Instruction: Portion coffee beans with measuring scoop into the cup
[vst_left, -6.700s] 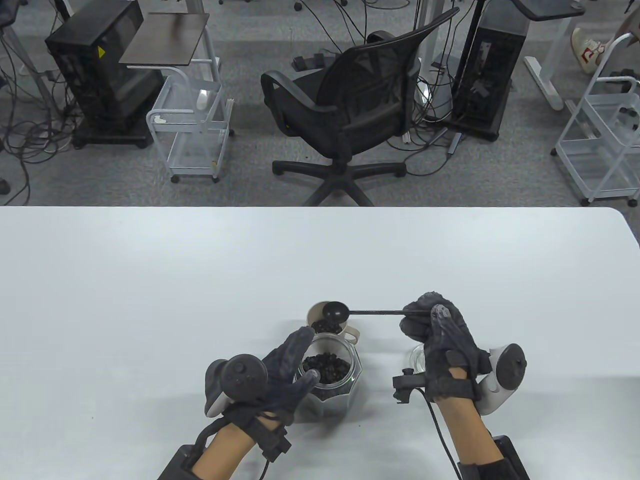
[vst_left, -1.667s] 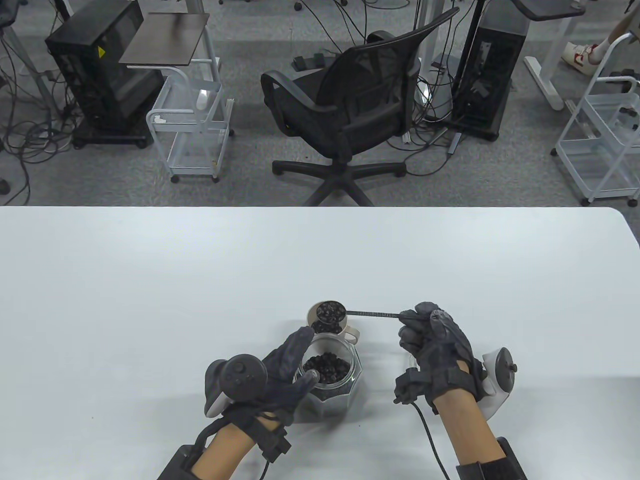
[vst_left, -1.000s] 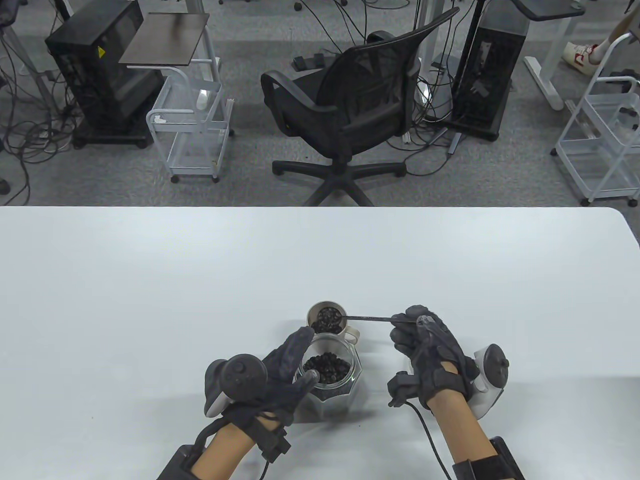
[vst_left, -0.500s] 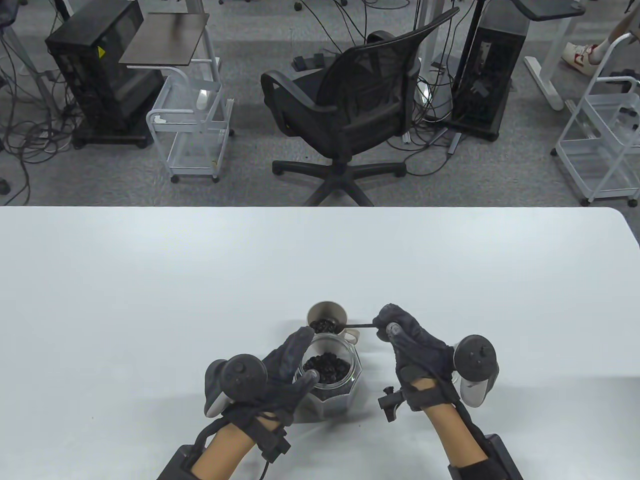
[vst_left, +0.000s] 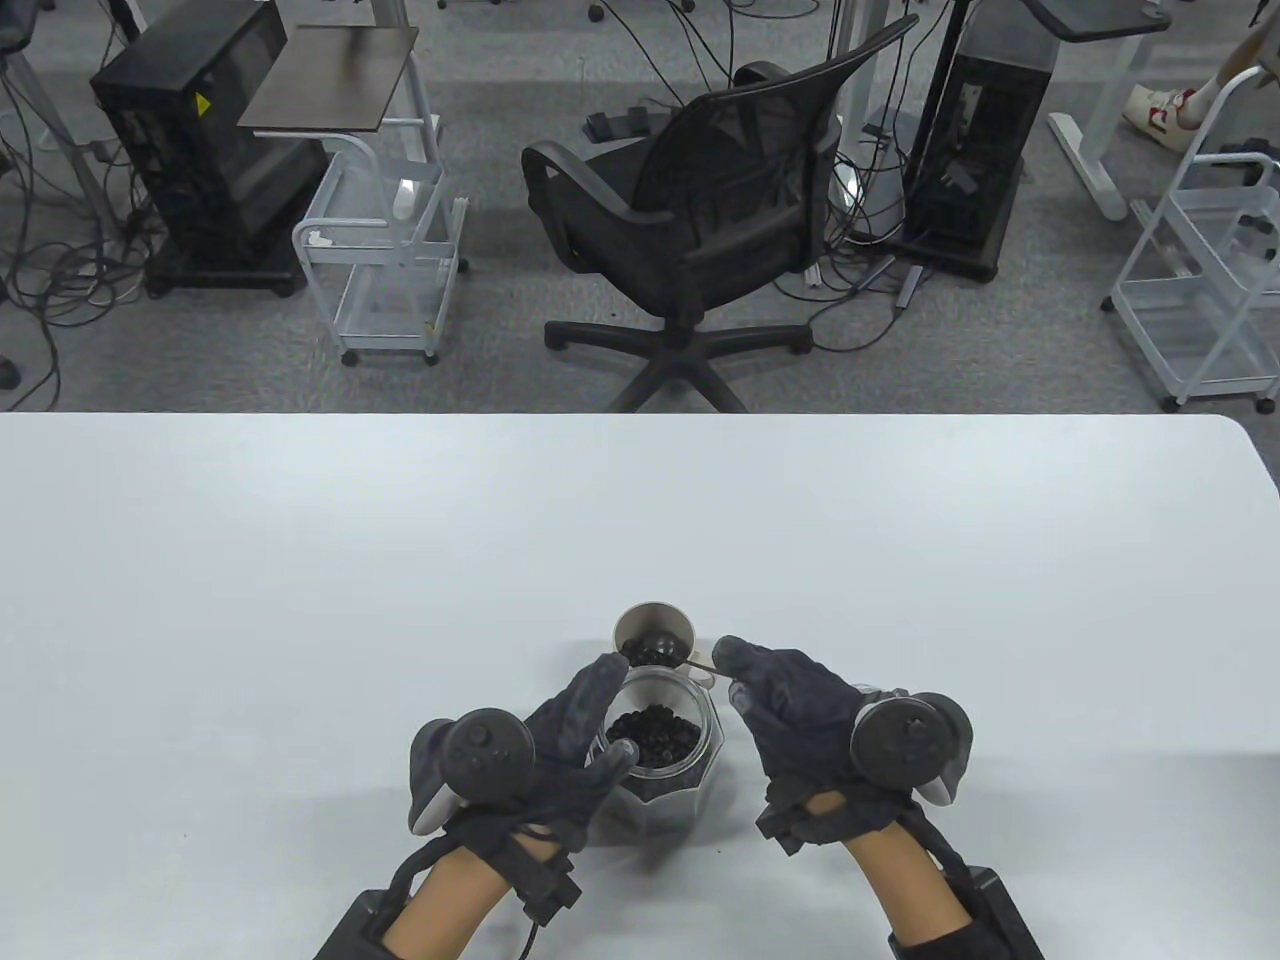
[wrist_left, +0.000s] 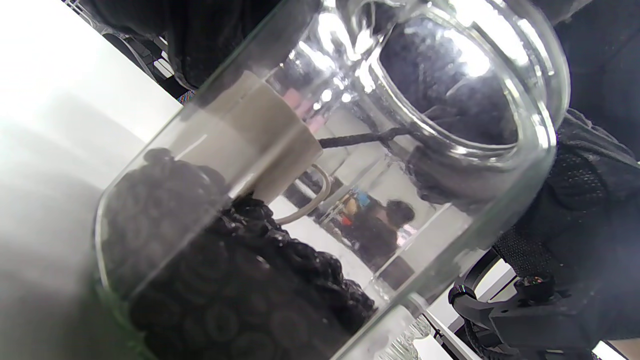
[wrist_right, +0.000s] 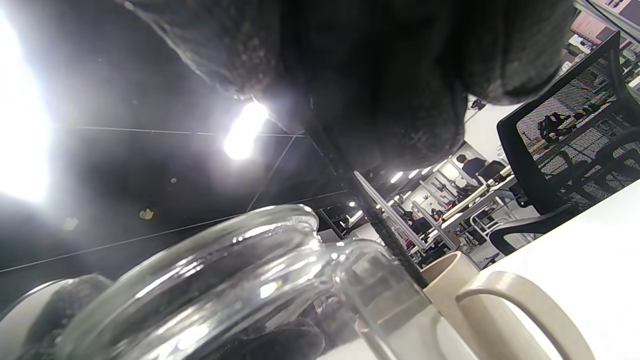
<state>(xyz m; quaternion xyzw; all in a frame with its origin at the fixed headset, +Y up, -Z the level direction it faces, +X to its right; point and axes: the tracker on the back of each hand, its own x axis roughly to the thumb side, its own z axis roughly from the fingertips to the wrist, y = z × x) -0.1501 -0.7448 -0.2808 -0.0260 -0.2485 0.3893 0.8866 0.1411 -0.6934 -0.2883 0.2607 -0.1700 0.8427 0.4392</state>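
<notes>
On the white tabletop, the left hand wraps its curled fingers around an open glass jar partly filled with coffee beans. Just behind the jar stands the beige cup, its handle towards the right, with beans already inside. The right hand pinches the thin handle of the black measuring scoop, whose turned-over bowl sits in the cup's mouth. A black office chair stands beyond the tabletop.
</notes>
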